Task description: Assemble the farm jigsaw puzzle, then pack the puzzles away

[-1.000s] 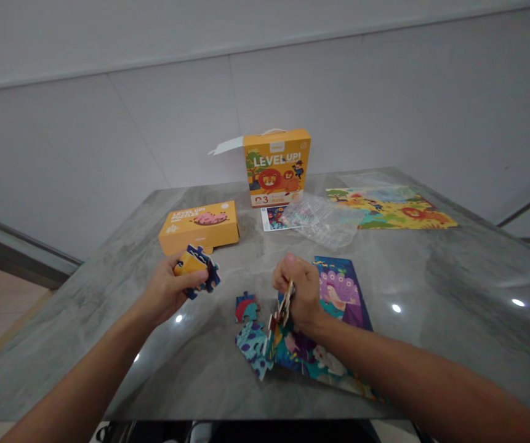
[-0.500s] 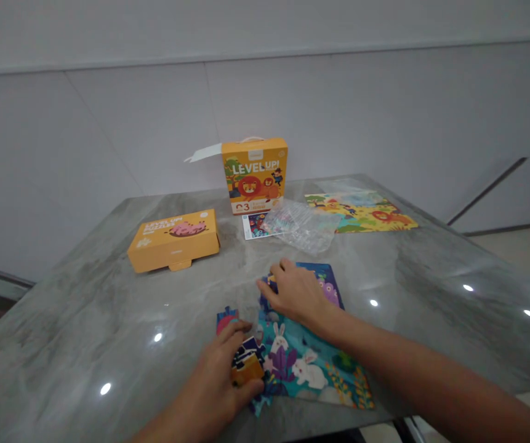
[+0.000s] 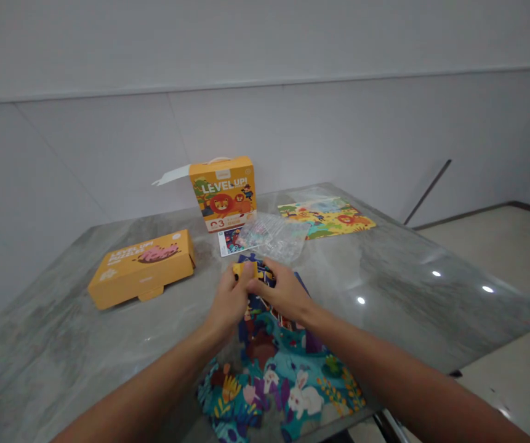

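From the head camera I see both hands meeting over the middle of the desk (image 3: 431, 289), above the far end of the puzzle (image 3: 283, 375). My left hand (image 3: 228, 301) has its grip closed, thumb and fingers pinched on a yellow piece (image 3: 245, 269), which sits just off the puzzle's far edge. My right hand (image 3: 284, 294) touches the left one at the fingertips; its fingers curl over the pieces there, but I cannot tell whether that grip has hold of anything. The puzzle itself, with white rabbits on teal, runs from under the hands to the desk's near edge. Toward the left edge lies a flat orange box (image 3: 142, 267). At the far edge a tall box (image 3: 223, 192) stands upright with its top flap open, a small leaflet (image 3: 230, 241) at its foot. A clear bag (image 3: 274, 235) lies just beyond the hands, and a finished lion puzzle (image 3: 327, 215) lies near the far right corner.
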Demonstrator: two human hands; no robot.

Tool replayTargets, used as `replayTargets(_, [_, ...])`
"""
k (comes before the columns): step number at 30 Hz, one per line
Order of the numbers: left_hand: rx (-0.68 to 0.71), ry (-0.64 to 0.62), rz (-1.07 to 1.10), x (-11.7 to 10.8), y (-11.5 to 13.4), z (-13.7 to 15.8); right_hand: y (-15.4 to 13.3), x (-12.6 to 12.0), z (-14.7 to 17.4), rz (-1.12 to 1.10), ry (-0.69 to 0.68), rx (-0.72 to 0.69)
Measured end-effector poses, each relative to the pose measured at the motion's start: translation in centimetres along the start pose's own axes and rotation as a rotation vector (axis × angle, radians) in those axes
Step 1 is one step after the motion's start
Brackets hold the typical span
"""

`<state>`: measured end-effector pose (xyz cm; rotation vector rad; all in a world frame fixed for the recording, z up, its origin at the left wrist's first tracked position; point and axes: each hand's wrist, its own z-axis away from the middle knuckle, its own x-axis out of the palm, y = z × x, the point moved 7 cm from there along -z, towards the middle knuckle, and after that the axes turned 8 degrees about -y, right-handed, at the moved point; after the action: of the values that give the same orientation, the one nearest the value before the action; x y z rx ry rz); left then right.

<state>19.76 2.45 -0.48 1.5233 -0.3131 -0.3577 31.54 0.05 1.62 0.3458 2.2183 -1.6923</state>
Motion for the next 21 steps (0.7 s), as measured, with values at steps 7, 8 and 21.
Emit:
replayTargets(7, [-0.021,-0.192,-0.207,7.9,0.0,-7.5,6.6,-7.1,2.5,-0.298,0.239,0.31])
replayTargets(8, [0.058,-0.155,-0.409,8.3,0.6,-8.5,7.5,-8.5,3.1,-0.288,0.291,0.363])
replayTargets(21, [0.324,-0.108,-1.464,10.1,1.1,-12.0,11.4,-14.2,2.4,-0.257,0.285,0.562])
